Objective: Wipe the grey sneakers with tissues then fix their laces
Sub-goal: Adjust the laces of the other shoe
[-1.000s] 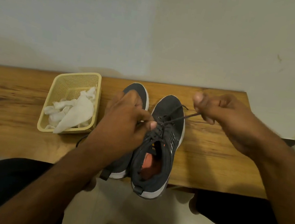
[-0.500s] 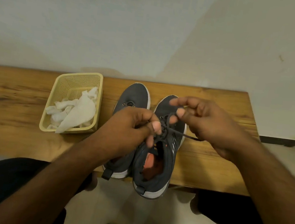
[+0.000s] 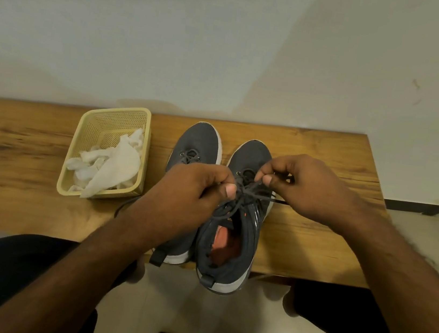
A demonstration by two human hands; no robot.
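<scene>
Two grey sneakers stand side by side on the wooden table (image 3: 315, 236), toes toward the wall. The right sneaker (image 3: 233, 241) has an orange insole and its heel overhangs the near edge. Above its tongue my left hand (image 3: 195, 188) pinches one strand of its dark lace (image 3: 248, 195) between thumb and fingers. My right hand (image 3: 300, 183) pinches another strand just to the right, over the upper eyelets. The left sneaker (image 3: 197, 146) is partly hidden under my left hand and forearm; a loose lace end (image 3: 122, 205) trails left of it.
A yellow plastic basket (image 3: 111, 123) with crumpled white tissues (image 3: 111, 168) sits left of the sneakers. The wall rises right behind the table. My dark-trousered knees are under the near edge, with a dark stool on the tiled floor below.
My right hand, stretched out to the right with the lace taut, has come back over the right sneaker's eyelets. My left hand has stayed pinching the lace at the tongue.
</scene>
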